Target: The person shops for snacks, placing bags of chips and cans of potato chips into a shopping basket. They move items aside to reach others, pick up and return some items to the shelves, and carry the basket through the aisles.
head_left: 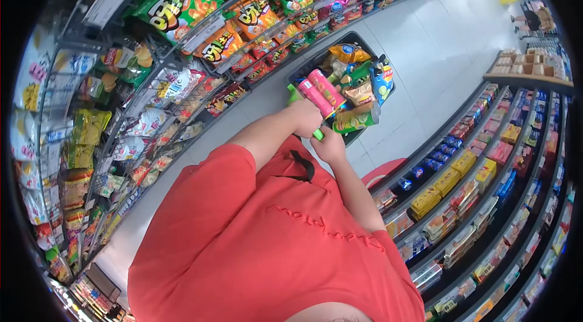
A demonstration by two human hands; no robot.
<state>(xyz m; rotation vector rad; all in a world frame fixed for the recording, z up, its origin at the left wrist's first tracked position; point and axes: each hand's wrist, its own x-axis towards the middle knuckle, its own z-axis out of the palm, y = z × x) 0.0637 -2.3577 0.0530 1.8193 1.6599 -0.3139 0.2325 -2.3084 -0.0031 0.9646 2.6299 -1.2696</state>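
A dark shopping basket [296, 68] stands on the floor ahead of me, filled with several snacks. Across its near side runs a green handle [294, 95]. My left hand [307, 116] is closed around the handle's middle. At its lower right end, my right hand [330, 144] is closed on the same handle. Just beyond my hands lie pink canisters [322, 92] and a green canister [357, 118]. A blue snack bag [381, 79] and an orange bag [349, 53] also lie in the basket.
Shelves of chip bags [176, 3] rise close on my left. Tiered shelves of boxed sweets [446, 182] curve along my right. Pale floor tiles [419, 36] run ahead between them, towards a wooden display stand [528, 67] at the far right.
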